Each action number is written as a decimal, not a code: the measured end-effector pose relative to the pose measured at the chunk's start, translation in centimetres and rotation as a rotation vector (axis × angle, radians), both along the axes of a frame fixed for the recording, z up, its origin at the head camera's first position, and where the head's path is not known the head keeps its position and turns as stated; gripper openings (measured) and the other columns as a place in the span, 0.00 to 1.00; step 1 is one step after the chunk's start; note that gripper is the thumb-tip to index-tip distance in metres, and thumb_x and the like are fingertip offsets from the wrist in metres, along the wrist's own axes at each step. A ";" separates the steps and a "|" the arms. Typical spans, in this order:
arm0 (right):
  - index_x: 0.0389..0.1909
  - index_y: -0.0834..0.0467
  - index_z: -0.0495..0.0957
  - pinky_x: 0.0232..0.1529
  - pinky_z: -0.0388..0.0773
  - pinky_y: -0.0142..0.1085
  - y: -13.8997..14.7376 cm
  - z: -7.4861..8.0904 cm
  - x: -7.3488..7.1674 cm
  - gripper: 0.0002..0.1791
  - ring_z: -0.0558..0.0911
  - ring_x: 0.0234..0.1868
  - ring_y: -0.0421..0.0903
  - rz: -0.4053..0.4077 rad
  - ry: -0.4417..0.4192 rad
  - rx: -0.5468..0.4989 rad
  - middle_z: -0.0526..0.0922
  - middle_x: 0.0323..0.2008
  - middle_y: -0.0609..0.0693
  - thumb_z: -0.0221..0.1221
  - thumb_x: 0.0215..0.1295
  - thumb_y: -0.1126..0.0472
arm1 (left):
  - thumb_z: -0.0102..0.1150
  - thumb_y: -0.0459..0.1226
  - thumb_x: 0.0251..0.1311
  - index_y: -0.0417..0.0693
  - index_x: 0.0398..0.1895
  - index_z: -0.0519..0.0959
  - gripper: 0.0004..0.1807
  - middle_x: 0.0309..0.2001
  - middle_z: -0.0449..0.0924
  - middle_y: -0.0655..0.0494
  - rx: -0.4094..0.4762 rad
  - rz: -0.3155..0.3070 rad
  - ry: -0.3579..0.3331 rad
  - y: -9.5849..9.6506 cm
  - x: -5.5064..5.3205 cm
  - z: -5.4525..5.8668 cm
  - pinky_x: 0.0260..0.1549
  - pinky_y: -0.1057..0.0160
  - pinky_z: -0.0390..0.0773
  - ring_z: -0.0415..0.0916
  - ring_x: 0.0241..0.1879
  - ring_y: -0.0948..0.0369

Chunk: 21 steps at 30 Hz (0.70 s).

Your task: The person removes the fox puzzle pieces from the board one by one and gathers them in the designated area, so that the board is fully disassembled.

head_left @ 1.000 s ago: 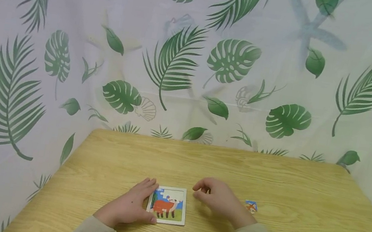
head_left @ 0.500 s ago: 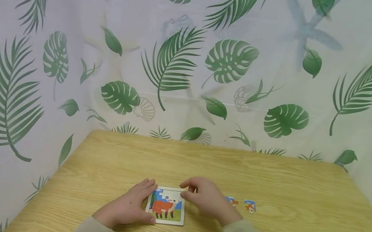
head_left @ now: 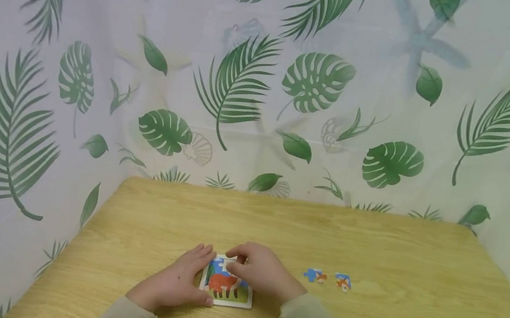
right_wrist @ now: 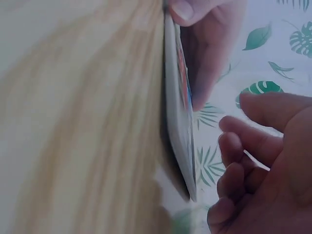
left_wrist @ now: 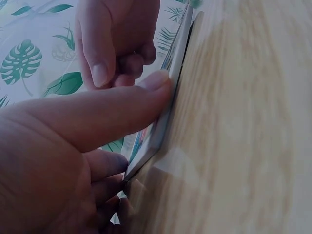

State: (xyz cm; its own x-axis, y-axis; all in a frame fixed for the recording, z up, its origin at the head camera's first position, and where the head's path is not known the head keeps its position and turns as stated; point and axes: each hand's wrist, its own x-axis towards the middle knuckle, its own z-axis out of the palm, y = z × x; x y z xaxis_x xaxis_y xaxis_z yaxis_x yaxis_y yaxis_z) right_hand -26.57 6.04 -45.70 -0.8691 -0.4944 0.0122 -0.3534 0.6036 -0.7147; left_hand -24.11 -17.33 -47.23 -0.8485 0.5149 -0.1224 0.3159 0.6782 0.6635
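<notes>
A small square jigsaw puzzle (head_left: 222,284) in a white frame lies on the table, showing a red animal on grass. My left hand (head_left: 179,283) holds its left side, with the thumb at the near edge and the fingers along the far left corner. Over the upper right of the puzzle hovers my right hand (head_left: 263,271), its thumb and index finger apart and the other fingers loosely curled. In the right wrist view, nothing shows between the right fingertips (right_wrist: 228,123). A white patch of the frame's base shows near that thumb; my right hand hides the upper right part.
Two loose puzzle pieces, a blue and orange one (head_left: 314,275) and another with an orange animal face (head_left: 343,282), lie to the right on the wooden table (head_left: 398,255). A leaf-printed cloth (head_left: 254,94) hangs behind and beside the table.
My right hand has moved left from beside the frame to above its upper right, uncovering the blue and orange piece. My left hand has stayed on the frame.
</notes>
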 end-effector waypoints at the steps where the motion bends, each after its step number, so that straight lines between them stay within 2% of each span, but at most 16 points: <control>1: 0.53 0.57 0.85 0.30 0.73 0.36 -0.2 0.0 -0.1 0.16 0.75 0.29 0.42 0.003 0.003 0.006 0.78 0.30 0.42 0.63 0.68 0.55 | 0.75 0.53 0.52 0.39 0.79 0.55 0.57 0.80 0.46 0.45 -0.001 -0.001 0.003 0.0 0.0 0.0 0.71 0.35 0.47 0.36 0.79 0.46; 9: 0.53 0.58 0.86 0.41 0.75 0.39 -1.0 -0.5 -0.2 0.18 0.75 0.36 0.42 0.009 -0.023 0.066 0.78 0.34 0.41 0.64 0.66 0.55 | 0.75 0.51 0.52 0.37 0.79 0.55 0.57 0.80 0.46 0.44 0.019 -0.020 -0.010 0.2 -0.1 0.2 0.72 0.36 0.46 0.36 0.79 0.45; 13: 0.55 0.56 0.85 0.46 0.76 0.42 -0.9 -0.9 0.0 0.19 0.75 0.38 0.43 -0.009 -0.056 0.052 0.79 0.37 0.41 0.64 0.66 0.54 | 0.75 0.52 0.53 0.38 0.79 0.55 0.57 0.80 0.46 0.45 0.012 -0.019 -0.012 0.1 -0.1 0.0 0.72 0.37 0.46 0.36 0.79 0.46; 17: 0.54 0.57 0.86 0.45 0.76 0.43 -0.9 -1.0 0.1 0.18 0.75 0.38 0.43 -0.020 -0.046 0.030 0.79 0.37 0.42 0.64 0.66 0.55 | 0.75 0.53 0.53 0.38 0.80 0.54 0.58 0.80 0.45 0.45 0.002 -0.016 -0.004 0.0 -0.1 0.0 0.72 0.37 0.47 0.35 0.79 0.47; 21: 0.53 0.57 0.86 0.41 0.74 0.38 -1.2 -1.4 0.2 0.18 0.74 0.35 0.42 -0.011 -0.001 0.063 0.77 0.34 0.41 0.64 0.65 0.56 | 0.74 0.52 0.54 0.38 0.80 0.53 0.58 0.80 0.45 0.44 0.010 -0.019 -0.007 -0.1 0.0 0.1 0.72 0.36 0.46 0.35 0.79 0.46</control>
